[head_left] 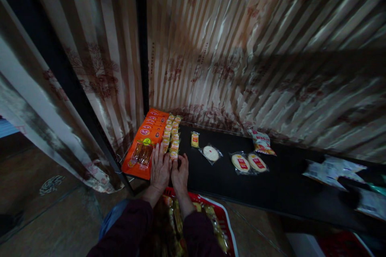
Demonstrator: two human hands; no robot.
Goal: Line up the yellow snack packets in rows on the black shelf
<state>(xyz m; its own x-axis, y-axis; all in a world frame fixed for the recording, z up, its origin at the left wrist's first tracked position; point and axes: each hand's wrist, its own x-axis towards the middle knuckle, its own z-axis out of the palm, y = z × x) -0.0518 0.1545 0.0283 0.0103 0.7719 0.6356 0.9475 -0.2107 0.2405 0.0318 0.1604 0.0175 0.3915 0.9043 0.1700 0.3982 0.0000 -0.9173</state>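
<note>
Down low, a red tray (224,219) sits at the person's knees, loaded with yellowish wrapped snacks. Up on the black shelf (271,192), left hand (159,167) and right hand (180,172) lie side by side, fingers flat and spread, gripping nothing. Fingertips press the near end of two rows of small yellow snack packets (171,136), just right of the stacked orange packets (146,142).

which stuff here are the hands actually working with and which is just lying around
In hand:
left hand and right hand, flat at the near end of the yellow snack rows
orange packs beside them

Lying about:
small yellow pack
round cakes
red-white bag
white packets
</note>
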